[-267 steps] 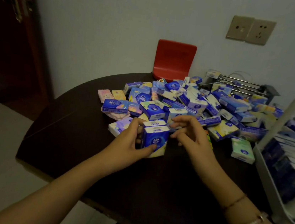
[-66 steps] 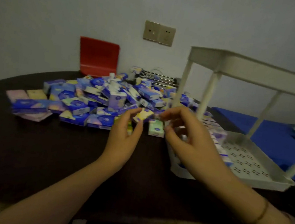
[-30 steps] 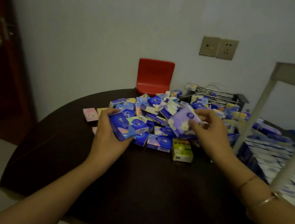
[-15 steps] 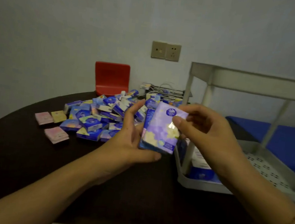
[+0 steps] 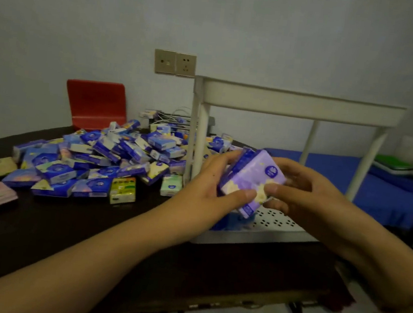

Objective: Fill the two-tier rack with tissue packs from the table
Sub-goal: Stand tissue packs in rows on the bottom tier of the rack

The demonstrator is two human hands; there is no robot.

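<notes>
We see a lilac, cream-flowered tissue pack between our hands, a white rack behind them, blue packs heaped left of them.

Nothing legible here. The lilac pack carries a round dark-blue logo near its top corner, lettering inside too blurred to read. Same round blue emblems dot the tissue packs heaped on the counter, none of them readable. The yellow-green pack at the front of the heap shows a dark band of print across its face, characters too small and soft to make out.
</notes>
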